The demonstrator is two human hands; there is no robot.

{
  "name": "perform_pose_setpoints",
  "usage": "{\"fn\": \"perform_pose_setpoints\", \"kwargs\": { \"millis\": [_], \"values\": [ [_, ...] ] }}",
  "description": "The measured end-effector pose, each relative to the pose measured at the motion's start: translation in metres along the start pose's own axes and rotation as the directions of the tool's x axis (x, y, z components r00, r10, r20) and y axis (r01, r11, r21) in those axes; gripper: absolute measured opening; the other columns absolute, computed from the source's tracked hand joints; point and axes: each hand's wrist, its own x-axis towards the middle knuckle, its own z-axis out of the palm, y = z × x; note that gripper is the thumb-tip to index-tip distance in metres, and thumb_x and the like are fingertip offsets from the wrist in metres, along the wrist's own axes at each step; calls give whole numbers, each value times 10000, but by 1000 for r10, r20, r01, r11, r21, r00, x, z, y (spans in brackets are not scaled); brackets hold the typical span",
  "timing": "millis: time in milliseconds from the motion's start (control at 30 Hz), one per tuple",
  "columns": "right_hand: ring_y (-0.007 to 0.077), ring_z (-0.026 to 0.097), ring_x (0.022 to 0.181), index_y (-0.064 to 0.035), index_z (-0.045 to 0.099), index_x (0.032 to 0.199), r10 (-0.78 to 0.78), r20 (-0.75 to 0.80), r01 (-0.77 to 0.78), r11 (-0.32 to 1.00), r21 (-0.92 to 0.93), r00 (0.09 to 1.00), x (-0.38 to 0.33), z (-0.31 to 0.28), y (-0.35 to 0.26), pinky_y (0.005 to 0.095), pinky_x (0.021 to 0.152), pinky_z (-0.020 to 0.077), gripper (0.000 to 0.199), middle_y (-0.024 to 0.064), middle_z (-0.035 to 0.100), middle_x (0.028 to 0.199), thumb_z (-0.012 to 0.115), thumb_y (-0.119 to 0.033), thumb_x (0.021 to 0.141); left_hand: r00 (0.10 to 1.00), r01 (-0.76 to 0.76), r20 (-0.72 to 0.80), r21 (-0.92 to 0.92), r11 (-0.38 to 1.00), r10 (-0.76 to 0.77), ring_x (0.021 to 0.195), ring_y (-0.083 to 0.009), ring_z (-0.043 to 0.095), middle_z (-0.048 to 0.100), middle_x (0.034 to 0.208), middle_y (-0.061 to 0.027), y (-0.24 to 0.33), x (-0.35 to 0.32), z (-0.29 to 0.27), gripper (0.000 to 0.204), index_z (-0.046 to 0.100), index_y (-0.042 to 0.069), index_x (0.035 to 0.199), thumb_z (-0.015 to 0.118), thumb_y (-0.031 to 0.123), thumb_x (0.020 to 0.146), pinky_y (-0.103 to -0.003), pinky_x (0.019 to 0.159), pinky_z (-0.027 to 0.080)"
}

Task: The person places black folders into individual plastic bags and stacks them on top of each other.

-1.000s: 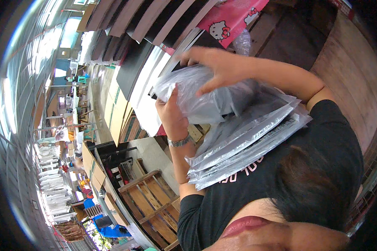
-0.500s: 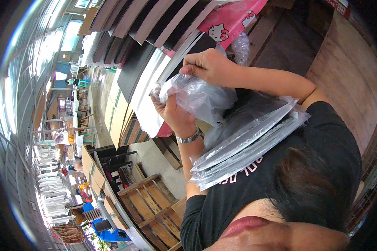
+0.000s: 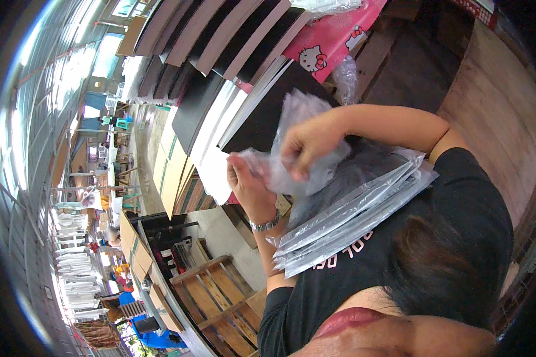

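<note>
A crumpled clear plastic bag (image 3: 307,110) is bunched between my hands, in front of my chest. My left hand (image 3: 250,185), with a metal watch on its wrist, is closed in a pinch on the bag's left part. Over the bag's middle, my right hand (image 3: 309,146) has its fingers curled down into the plastic; they are slightly blurred. A sheaf of flat clear plastic bags (image 3: 351,214) rests against my black shirt, below both hands. Just beyond the hands lies a black flat board (image 3: 268,110) on top of white sheets (image 3: 211,169).
Stacked black boards with pale edges (image 3: 220,35) rise at the far side, beside a pink patterned sheet (image 3: 333,41). Cardboard sheets (image 3: 170,169) stand to the left. A wooden pallet (image 3: 220,294) lies at lower left. Brown wooden boarding (image 3: 488,89) is at right.
Both hands have moved closer to my body. My right hand has come down over the bag, which is less spread out. More of the black board now shows.
</note>
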Motion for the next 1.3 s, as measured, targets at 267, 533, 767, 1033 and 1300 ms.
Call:
{"fn": "perform_pose_setpoints", "kwargs": {
  "millis": [267,533,767,1033,1300],
  "values": [
    [124,575,720,-24,646,894,-208,-211,258,934,248,955,-44,-28,-27,279,680,449,228,53,633,787,607,-244,848,993,116,-29,143,983,-113,926,-203,543,545,980,-100,-3,-10,-87,379,532,24,997,480,392,917,-348,808,448],
    [172,598,810,-22,642,902,-340,-498,468,870,155,798,-61,-31,-27,308,764,463,229,76,641,810,598,-239,843,855,-228,506,570,789,-119,854,-219,594,626,945,-92,-72,-21,-169,399,593,9,1015,581,369,842,-359,769,467],
    [129,582,750,-24,596,881,-91,120,103,990,-100,989,-61,-30,-15,295,697,478,222,56,630,828,568,-244,892,810,249,394,441,863,-435,806,-160,592,630,920,-33,-50,-28,-203,351,578,2,1069,672,194,791,-311,743,476],
    [119,617,733,-14,618,877,60,-24,-59,997,57,998,-71,-34,-31,275,671,493,249,60,659,831,619,-262,853,835,206,465,230,951,-294,855,-162,571,608,966,-37,-35,-24,-147,467,555,4,1104,753,161,711,-311,770,461],
    [129,620,782,-20,560,1007,-247,-559,550,687,475,792,-85,-50,-13,284,734,509,261,69,635,860,618,-217,847,735,279,527,337,899,-426,926,-233,574,585,1043,-128,-42,-22,-137,604,527,-28,1136,787,220,650,-359,821,457]
  ]
}}
